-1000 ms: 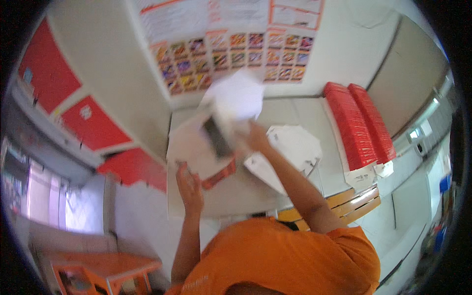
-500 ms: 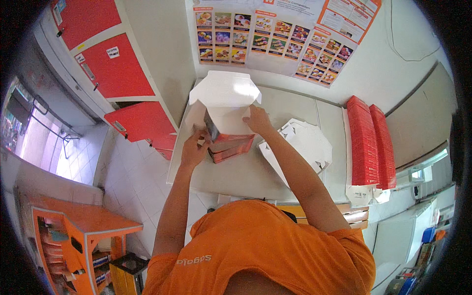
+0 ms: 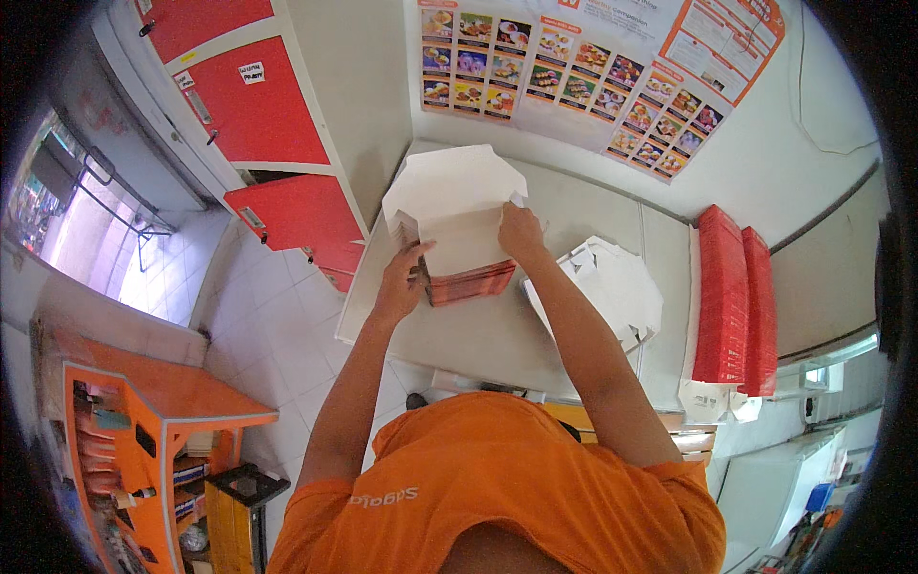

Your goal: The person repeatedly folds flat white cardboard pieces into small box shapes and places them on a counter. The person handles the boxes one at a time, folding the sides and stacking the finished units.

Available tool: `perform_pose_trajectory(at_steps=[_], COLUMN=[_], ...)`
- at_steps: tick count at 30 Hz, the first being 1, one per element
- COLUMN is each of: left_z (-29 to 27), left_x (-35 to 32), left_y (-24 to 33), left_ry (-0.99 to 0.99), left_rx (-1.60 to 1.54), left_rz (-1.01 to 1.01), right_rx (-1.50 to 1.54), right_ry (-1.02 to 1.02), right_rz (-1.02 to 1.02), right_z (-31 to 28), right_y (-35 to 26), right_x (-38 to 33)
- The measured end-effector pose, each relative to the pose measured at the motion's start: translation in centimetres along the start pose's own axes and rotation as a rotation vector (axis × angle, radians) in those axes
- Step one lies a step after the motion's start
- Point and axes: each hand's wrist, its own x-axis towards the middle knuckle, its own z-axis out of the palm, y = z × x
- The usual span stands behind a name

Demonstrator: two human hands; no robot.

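Half done: white box [image 3: 459, 206] upper middle on table [image 3: 478, 335], lid up. Left hand [image 3: 400, 282] gripped its side, right hand [image 3: 521, 234] its lid. Red stacks [image 3: 732, 297] waited right.

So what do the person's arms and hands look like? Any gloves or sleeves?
No gloves: the left hand and right hand are bare, and so are both forearms. No watch or rings show. The person wears an orange shirt with pale lettering across the chest; its short sleeves end near the elbows.
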Motion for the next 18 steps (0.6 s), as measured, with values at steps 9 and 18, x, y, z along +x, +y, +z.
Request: perform_pose_trajectory(at_steps=[9,18], left_z=[1.0,-0.4], left_x=[-1.5,-1.1], left_y=[-1.6,14.1], left_ry=[0.045,0.209], left_rx=[0.170,-0.458], left_rz=[0.030,0.034], right_rx=[0.082,0.358], right_ry=[-0.098,0.032], right_rz=[0.153,0.166], right_z=[-0.3,2.1], right_y=[-1.5,6.3], right_x=[-0.7,-5.4])
